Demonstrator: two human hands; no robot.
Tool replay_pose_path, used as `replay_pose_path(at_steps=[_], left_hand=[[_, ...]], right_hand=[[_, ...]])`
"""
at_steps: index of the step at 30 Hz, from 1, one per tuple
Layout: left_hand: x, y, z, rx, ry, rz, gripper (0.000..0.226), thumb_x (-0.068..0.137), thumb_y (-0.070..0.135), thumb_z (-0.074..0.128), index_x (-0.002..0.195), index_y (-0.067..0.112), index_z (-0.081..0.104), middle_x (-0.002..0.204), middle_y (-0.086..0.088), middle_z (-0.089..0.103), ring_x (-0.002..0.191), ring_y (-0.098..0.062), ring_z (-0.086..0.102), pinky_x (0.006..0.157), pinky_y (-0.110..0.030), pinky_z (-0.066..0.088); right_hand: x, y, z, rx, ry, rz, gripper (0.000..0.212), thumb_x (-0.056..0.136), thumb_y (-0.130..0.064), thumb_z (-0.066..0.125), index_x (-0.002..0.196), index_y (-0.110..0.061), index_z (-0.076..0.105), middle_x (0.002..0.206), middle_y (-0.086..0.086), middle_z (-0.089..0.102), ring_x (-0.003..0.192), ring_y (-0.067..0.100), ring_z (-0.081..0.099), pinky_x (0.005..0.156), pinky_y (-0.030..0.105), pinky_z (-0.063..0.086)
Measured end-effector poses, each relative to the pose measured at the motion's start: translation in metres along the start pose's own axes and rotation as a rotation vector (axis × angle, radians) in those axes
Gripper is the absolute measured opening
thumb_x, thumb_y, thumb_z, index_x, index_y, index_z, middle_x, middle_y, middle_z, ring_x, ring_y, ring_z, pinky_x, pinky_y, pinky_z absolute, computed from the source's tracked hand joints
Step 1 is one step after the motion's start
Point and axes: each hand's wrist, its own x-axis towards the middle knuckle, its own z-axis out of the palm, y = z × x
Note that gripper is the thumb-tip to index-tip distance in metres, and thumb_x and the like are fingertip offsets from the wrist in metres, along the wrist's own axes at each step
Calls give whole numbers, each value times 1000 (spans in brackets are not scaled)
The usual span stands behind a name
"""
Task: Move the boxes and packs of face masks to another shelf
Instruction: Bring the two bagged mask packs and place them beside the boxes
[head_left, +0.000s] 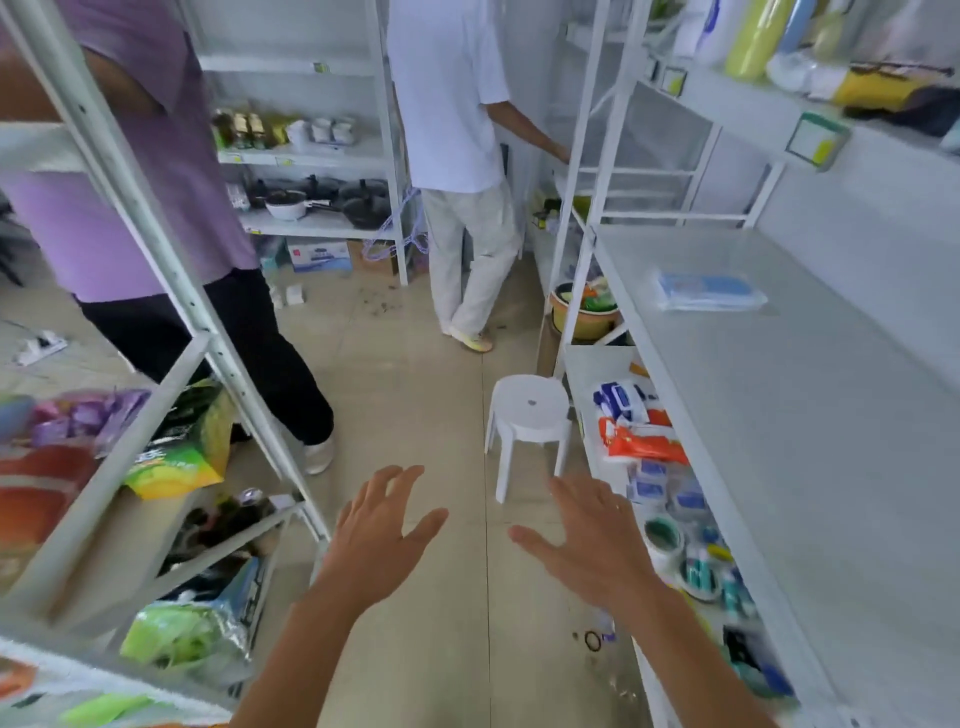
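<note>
Two spread hands (376, 540) (597, 545) over aisle floor (415, 374)

Matt white painted metal shelf (810, 395); glossy clear plastic pack of blue masks (709, 291); smooth white plastic stool (530, 410).

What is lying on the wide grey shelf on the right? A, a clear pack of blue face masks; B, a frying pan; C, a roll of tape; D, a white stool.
A: a clear pack of blue face masks lies alone on the grey shelf; the white stool stands on the floor.
</note>
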Motion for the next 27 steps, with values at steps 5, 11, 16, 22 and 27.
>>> replay_pose_path(at_steps=[5, 11, 16, 22, 27], left_hand=[[110, -23, -12, -6, -32, -13, 68, 98, 66, 45, 156, 34, 33, 159, 6, 36, 141, -20, 43, 117, -44, 35], [242, -13, -30, -17, -93, 88, 67, 99, 59, 52, 157, 30, 35, 159, 2, 37, 145, -20, 39, 119, -43, 33], [351, 20, -22, 8, -152, 219, 67, 99, 59, 51, 156, 26, 38, 159, -2, 38, 143, -22, 41, 117, -43, 35], [480, 84, 11, 3, -249, 366, 64, 100, 59, 49, 153, 26, 40, 159, -1, 38, 140, -24, 43, 115, -43, 35], [561, 162, 37, 11, -345, 484, 66, 101, 61, 47, 158, 33, 31, 164, 0, 32, 148, -25, 34, 120, -49, 31]], right_hand=[[108, 6, -4, 7, 51, 44, 83, 79, -92, 29, 141, -39, 38, 147, -8, 47, 136, 20, 42, 113, 45, 34], [202, 26, -36, 62, 152, 194, 89, 77, -95, 25, 148, -42, 35, 158, -9, 39, 145, 19, 33, 120, 46, 27], [267, 59, -65, 61, 195, 332, 90, 77, -90, 27, 149, -36, 37, 158, -6, 40, 143, 21, 36, 117, 44, 32], [350, 127, -92, 71, 237, 489, 83, 82, -86, 37, 149, -36, 38, 155, -3, 44, 136, 23, 44, 113, 44, 35], [402, 185, -124, 101, 258, 628, 83, 86, -85, 34, 151, -34, 34, 160, 3, 38, 143, 28, 38, 116, 51, 31]])
